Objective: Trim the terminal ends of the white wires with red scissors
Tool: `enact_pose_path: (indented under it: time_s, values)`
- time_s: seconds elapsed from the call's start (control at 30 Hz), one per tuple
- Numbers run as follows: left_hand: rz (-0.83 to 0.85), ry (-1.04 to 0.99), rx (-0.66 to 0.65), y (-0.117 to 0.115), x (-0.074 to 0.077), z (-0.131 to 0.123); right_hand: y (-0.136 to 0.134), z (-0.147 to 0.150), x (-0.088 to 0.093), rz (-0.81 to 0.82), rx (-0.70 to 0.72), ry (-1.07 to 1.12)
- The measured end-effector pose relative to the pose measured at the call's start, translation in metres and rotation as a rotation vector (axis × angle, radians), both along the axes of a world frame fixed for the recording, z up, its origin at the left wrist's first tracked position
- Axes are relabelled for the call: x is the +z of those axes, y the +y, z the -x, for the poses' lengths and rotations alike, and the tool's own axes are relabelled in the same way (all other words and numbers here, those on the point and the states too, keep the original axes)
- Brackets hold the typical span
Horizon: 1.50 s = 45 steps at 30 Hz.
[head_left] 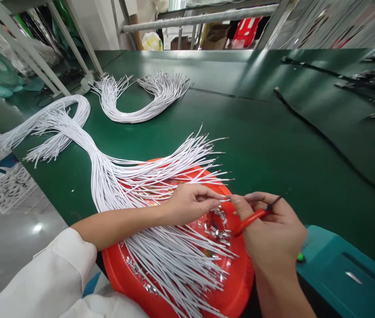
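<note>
My left hand (187,204) pinches a white wire (223,200) near its end, above a red round tray (242,287). Right beside it, the thumb and fingers of my right hand (271,234) meet at the wire's tip. A red-handled hand tool (252,221) lies in the right palm; its working end is mostly hidden. Small shiny metal pieces (221,227) lie loose on the tray below my hands. A thick bundle of white wires (103,176) spreads across the tray, some strands above my left forearm and others beneath it.
Two more white wire bundles, one curved (137,115) and one looped (83,110), lie on the green table (227,132). A black cable (326,141) and dark cable pieces are at right. A teal box (349,269) stands near my right wrist; metal frame legs rise at left.
</note>
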State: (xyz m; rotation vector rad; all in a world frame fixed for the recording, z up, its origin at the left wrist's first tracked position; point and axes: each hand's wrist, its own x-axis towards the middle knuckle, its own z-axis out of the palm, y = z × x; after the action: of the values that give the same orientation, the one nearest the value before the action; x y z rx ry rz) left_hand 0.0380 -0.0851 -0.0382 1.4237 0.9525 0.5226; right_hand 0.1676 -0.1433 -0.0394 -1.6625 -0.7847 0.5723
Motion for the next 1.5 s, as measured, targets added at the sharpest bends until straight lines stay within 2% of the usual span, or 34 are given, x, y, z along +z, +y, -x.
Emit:
enact_pose_path:
  time_s: [0.2,0.33,0.53,0.7,0.8,0.93,1.0,1.17,1.33,1.5]
  values:
    - [-0.256,0.039,0.008,-0.002,-0.006,0.003,-0.001,0.001,-0.001,0.018,0.035,-0.032]
    - [-0.215,0.026,0.005,-0.003,-0.007,0.003,-0.002,0.0,-0.002,0.01,0.052,-0.051]
    - [-0.172,0.033,0.016,-0.003,-0.008,0.003,-0.006,0.0,-0.004,-0.018,0.066,-0.207]
    - [-0.187,0.028,0.023,-0.005,-0.006,0.002,-0.005,0.0,-0.002,0.013,0.061,-0.178]
    - [-0.263,0.032,0.036,-0.005,-0.009,0.003,-0.003,0.0,-0.001,0.032,0.053,-0.151]
    - [-0.479,0.079,0.079,-0.003,-0.013,0.004,-0.001,0.001,-0.001,0.033,0.038,-0.141]
    - [-0.536,0.106,0.063,-0.002,-0.013,0.005,-0.001,0.002,-0.001,0.035,0.038,-0.137]
    - [-0.391,0.125,-0.003,-0.001,-0.007,0.004,-0.001,0.004,-0.002,0.02,0.05,-0.115]
    - [-0.202,0.11,0.002,-0.001,-0.002,0.002,0.001,0.003,-0.002,0.011,0.06,-0.023]
    - [-0.106,0.07,0.017,0.001,-0.005,0.001,-0.001,0.003,-0.005,-0.002,0.073,-0.155]
